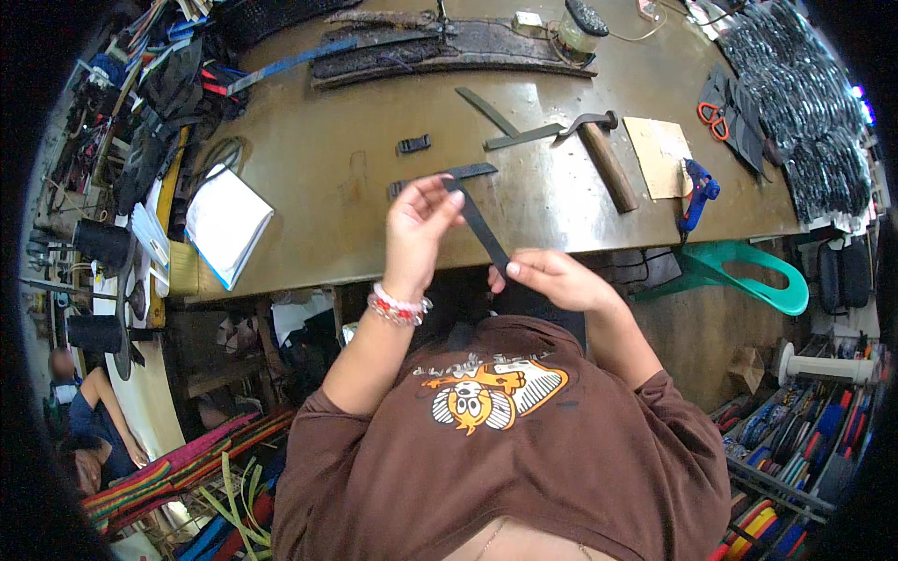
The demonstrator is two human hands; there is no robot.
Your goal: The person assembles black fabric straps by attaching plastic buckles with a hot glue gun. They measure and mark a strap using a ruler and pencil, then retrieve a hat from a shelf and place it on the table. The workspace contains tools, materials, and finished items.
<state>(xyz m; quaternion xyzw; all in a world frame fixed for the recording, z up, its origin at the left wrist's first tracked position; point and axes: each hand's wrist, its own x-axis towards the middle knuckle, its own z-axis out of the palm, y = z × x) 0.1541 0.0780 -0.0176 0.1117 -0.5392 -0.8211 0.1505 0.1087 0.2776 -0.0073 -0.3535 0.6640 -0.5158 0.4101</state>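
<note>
A flat black strap [482,226] is held slanting over the front edge of the table [323,224]; its upper end is pinched by the thumb and fingers of the left hand [423,220] and its lower end by those of the right hand [561,279]. Bare table top is seen to the left, between the strap and an open notebook [227,222]. Just past the left hand, a second black strap [474,172] and a black buckle [414,144] are laid. On the right, the way is partly filled by a hammer [608,164], a cardboard piece [655,154], a blue glue gun [696,194] and red-handled scissors [714,122]. Below the table edge, room is taken by a green stool [748,271]. Small letters are printed above a cartoon on the brown shirt [599,449].
</note>
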